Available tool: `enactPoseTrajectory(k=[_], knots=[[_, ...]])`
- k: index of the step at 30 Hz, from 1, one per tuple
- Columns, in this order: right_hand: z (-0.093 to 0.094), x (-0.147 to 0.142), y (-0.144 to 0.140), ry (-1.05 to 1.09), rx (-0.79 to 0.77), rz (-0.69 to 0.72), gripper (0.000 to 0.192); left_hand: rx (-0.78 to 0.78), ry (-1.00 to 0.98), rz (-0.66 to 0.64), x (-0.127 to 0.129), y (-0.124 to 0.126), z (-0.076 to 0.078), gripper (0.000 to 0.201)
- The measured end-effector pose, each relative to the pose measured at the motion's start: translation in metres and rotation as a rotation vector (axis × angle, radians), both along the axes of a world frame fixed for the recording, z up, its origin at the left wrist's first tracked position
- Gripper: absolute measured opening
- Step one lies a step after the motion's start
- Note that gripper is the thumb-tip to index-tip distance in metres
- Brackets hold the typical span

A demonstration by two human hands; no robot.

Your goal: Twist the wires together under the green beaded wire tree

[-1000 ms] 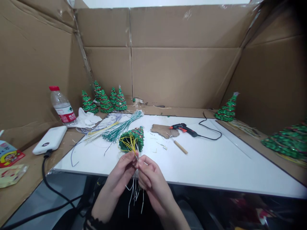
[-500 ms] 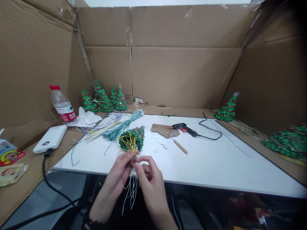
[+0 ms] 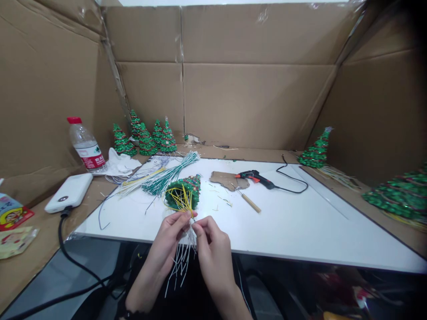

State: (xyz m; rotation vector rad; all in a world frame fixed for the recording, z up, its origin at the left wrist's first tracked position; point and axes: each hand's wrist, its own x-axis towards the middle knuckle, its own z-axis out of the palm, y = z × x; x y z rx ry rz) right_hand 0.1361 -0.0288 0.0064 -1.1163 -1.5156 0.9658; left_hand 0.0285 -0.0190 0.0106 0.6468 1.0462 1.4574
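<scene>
Pinched between left hand and right hand, wire stems of the beaded tree; a loosened pinch would probably let them splay

A white board is covering the cardboard-walled table, carrying a glue gun at centre, wire bundles at left, while a water bottle is standing far left.
</scene>
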Motion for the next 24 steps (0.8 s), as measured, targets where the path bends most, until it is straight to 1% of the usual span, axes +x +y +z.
enactPoseTrajectory(k=[2, 3, 7, 8, 10, 12, 14, 16, 19, 20, 21, 23, 24], knots=[[0.001, 0.002, 0.002, 0.205, -0.157, 0.139, 0.024, -0.011, 0.005, -0.01, 0.0, 0.0, 0.0, 0.022], [0.002, 0.003, 0.004, 0.325, -0.249, 0.237, 0.025, -0.013, 0.002, -0.015, 0.0, 0.0, 0.0, 0.022], [0.001, 0.012, 0.011, 0.846, -0.672, 0.727, 0.022, 0.022, -0.017, -0.073, 0.004, -0.001, 0.004, 0.018], [-0.001, 0.014, 0.012, 0.969, -0.756, 0.821, 0.021, 0.031, -0.022, -0.081, 0.006, -0.001, 0.004, 0.017], [-0.005, 0.016, 0.014, 1.156, -0.846, 0.937, 0.019, 0.033, -0.037, -0.079, 0.008, -0.001, 0.005, 0.017], [-0.008, 0.017, 0.014, 1.241, -0.872, 0.978, 0.019, 0.028, -0.058, -0.074, 0.009, -0.001, 0.003, 0.019], [-0.01, 0.017, 0.012, 1.228, -0.876, 0.994, 0.023, 0.03, -0.079, -0.091, 0.008, 0.0, 0.0, 0.019], [-0.009, 0.018, 0.009, 1.16, -0.862, 0.999, 0.029, 0.026, -0.09, -0.093, 0.006, 0.001, -0.003, 0.018], [-0.008, 0.016, 0.0, 1.009, -0.798, 0.929, 0.033, 0.002, -0.093, -0.093, 0.003, 0.002, -0.003, 0.021], [-0.009, 0.015, -0.004, 0.928, -0.768, 0.86, 0.035, -0.007, -0.087, -0.104, 0.003, 0.002, -0.002, 0.022], [-0.01, 0.013, -0.008, 0.829, -0.731, 0.763, 0.038, -0.015, -0.075, -0.119, 0.003, 0.001, -0.001, 0.022], [-0.013, 0.011, -0.014, 0.578, -0.608, 0.459, 0.041, -0.015, -0.038, -0.127, 0.003, -0.001, 0.002, 0.022], [-0.015, 0.01, -0.016, 0.448, -0.507, 0.298, 0.04, -0.008, -0.012, -0.12, 0.003, -0.002, 0.004, 0.021]])
